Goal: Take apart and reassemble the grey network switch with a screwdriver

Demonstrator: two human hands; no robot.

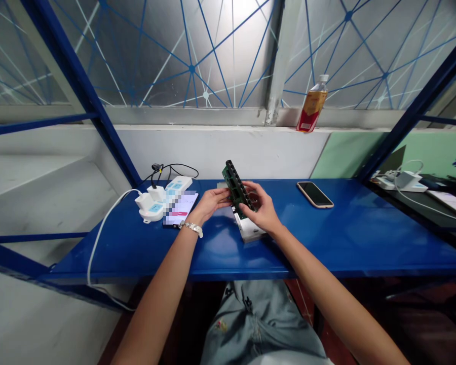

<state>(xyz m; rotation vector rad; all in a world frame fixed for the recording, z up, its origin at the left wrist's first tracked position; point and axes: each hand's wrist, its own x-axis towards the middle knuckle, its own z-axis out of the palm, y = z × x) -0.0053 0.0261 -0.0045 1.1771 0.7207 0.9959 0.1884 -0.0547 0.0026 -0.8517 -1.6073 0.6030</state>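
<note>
Green circuit board [237, 188] gripped between half-closed left hand [210, 203] and right hand [262, 207] (2 hands, both curled on it)

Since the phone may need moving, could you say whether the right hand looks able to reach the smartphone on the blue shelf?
Probably yes: the right hand grips the green circuit board and would need freeing first, but nothing seems to lie between it and the smartphone on the blue shelf.
</note>
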